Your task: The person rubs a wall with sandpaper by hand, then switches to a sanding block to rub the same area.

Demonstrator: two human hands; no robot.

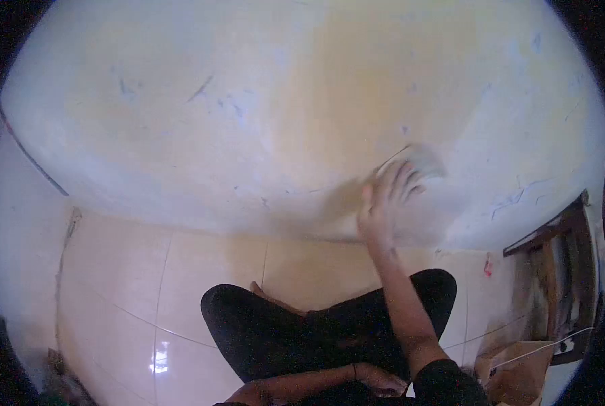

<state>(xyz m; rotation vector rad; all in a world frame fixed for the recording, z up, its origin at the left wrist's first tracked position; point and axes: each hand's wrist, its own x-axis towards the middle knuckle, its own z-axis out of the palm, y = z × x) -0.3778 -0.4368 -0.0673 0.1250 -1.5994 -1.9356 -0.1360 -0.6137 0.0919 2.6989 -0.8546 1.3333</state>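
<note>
My right hand (pixel 387 203) is stretched forward and pressed flat against the lower part of a scuffed white wall (pixel 248 115). Under its fingers is a pale, blurred pad or folded sheet (pixel 425 160) held against the wall. My left hand (pixel 377 379) rests low in my lap, near my crossed legs in black trousers (pixel 295 331); its fingers look loosely curled with nothing seen in them. A bare foot (pixel 265 294) shows behind my left knee.
I sit on cream floor tiles (pixel 146 284) close to the wall. A dark wooden piece of furniture (pixel 559 271) stands at the right, with a brown paper bag (pixel 515 369) at its foot. The wall corner is at the left.
</note>
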